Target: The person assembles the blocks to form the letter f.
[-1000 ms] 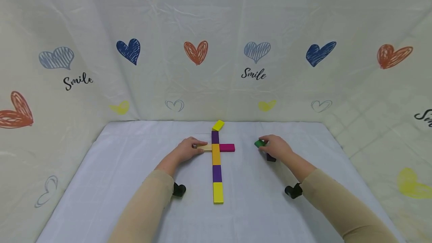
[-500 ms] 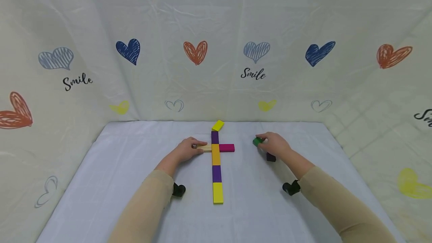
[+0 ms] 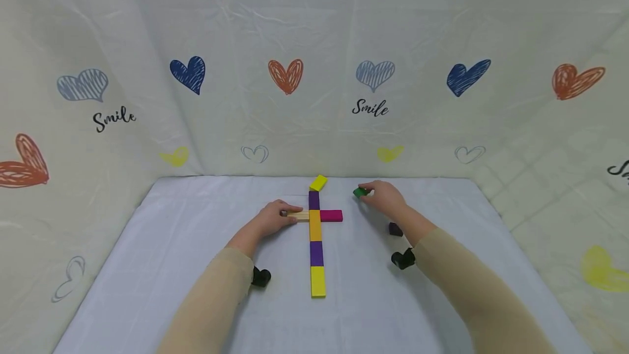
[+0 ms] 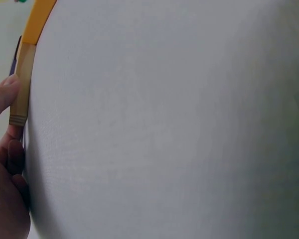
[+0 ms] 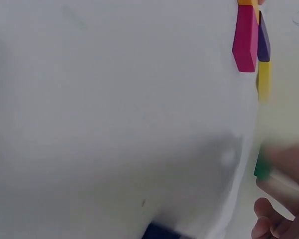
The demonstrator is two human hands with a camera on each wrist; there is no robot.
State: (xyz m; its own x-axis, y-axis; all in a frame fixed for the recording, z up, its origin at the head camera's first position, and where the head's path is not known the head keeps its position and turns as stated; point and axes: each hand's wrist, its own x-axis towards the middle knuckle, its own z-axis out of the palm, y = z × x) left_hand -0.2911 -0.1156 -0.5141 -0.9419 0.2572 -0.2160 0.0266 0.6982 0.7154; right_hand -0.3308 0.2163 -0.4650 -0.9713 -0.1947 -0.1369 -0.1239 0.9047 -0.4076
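Note:
My left hand [image 3: 272, 218] pinches a bare wooden block [image 3: 302, 216] between thumb and fingers, at the left side of a row of blocks. That block's end meets the orange block [image 3: 315, 226] in the left wrist view too. To the right of the row, my right hand [image 3: 385, 200] holds a green block [image 3: 360, 192] by its fingertips, above the cloth. Opposite the wooden block, a magenta block [image 3: 331, 216] sticks out to the right. The row also has a purple block [image 3: 314, 200] above the orange one, and purple [image 3: 316, 253] and yellow [image 3: 318, 282] blocks below it.
At the row's far end a yellow block [image 3: 318, 182] lies tilted. A dark block [image 3: 395, 229] lies by itself under the right forearm. White cloth [image 3: 172, 245] covers the table, and a printed curtain [image 3: 324, 124] rises behind its far edge.
My right hand has carried the green block leftward and away from me, leaving the dark block behind. The left hand keeps its place on the wooden block.

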